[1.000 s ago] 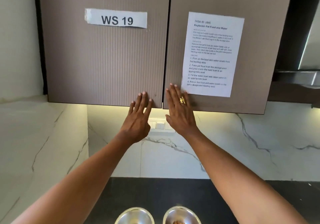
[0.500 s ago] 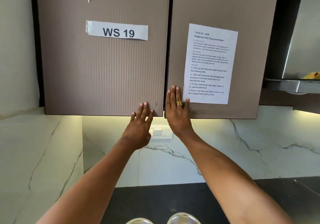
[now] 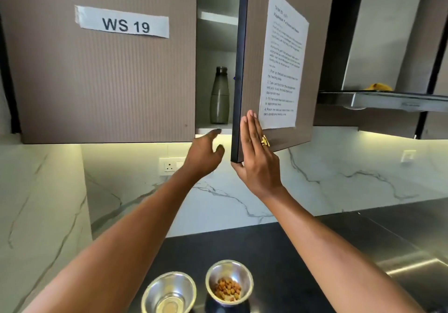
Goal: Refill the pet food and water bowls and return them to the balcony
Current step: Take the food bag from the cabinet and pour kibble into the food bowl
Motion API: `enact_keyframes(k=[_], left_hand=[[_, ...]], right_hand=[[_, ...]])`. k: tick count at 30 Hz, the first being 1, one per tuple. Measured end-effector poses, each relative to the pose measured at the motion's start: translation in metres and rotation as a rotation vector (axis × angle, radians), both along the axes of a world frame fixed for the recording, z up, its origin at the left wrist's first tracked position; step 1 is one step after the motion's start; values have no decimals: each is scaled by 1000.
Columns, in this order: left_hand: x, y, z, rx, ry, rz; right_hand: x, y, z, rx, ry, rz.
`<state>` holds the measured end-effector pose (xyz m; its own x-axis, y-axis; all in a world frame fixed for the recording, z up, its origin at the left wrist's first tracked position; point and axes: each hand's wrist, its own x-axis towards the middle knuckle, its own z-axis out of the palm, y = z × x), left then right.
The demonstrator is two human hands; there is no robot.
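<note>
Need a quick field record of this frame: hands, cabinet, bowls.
right hand: flat along the right cabinet door, thumb under its lower corner
left hand: open, reaching toward the cabinet opening, holding nothing
right cabinet door: swung partly open
left cabinet door: shut
inside cabinet: dark bottle upright on the lower shelf
left bowl: no kibble
right bowl: some kibble

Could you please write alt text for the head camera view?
A person's right hand swings open the right brown cabinet door, showing a dark grey bottle inside, while the left hand reaches towards it. Two steel bowls sit below on the black counter.
</note>
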<state>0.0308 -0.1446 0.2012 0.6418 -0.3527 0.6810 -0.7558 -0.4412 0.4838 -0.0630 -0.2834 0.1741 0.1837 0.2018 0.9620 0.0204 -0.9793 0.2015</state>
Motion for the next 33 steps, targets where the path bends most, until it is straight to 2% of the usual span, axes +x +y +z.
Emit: enact_keyframes(k=[5, 7, 12, 19, 24, 28, 33], left_hand=[[-81, -58, 10, -272, 339, -348], [-109, -82, 7, -306, 387, -412], [-164, -141, -7, -289, 397, -428], [-216, -209, -7, -59, 379, -418], [-232, -241, -12, 85, 333, -342], [-229, -248, -20, 68, 334, -304], [-218, -235, -29, 42, 311, -237]], right_hand=[[-53, -33, -17, 130, -59, 109], [-78, -55, -27, 228, -81, 150], [-137, -104, -44, 459, -185, 345], [-206, -178, -43, 762, -322, 412], [-228, -243, -40, 1010, -320, 502], [-232, -261, -38, 1035, -272, 512], [-208, -242, -53, 1235, -323, 595]])
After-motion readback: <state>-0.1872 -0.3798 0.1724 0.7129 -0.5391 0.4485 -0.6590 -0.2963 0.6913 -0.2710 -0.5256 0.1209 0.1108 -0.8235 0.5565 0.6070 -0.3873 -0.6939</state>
